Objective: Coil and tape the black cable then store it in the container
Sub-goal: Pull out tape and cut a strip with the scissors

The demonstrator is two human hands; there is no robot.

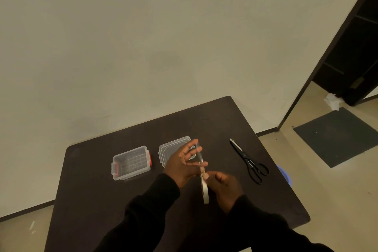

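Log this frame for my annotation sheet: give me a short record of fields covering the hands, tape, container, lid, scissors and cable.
left hand: fingers spread, drawing a clear strip off the roll
right hand: holds the tape roll edge-on
container: open, looks empty, red latches, left on the table
lid: lies flat beside the container, partly behind the left hand
scissors: closed, right of the hands, untouched
black cable: not visible

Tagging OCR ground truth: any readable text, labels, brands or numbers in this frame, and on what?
None readable.
Scissors: pale marks near the pivot, too small and blurred to read.
Tape roll, clear container, lid: no print visible.
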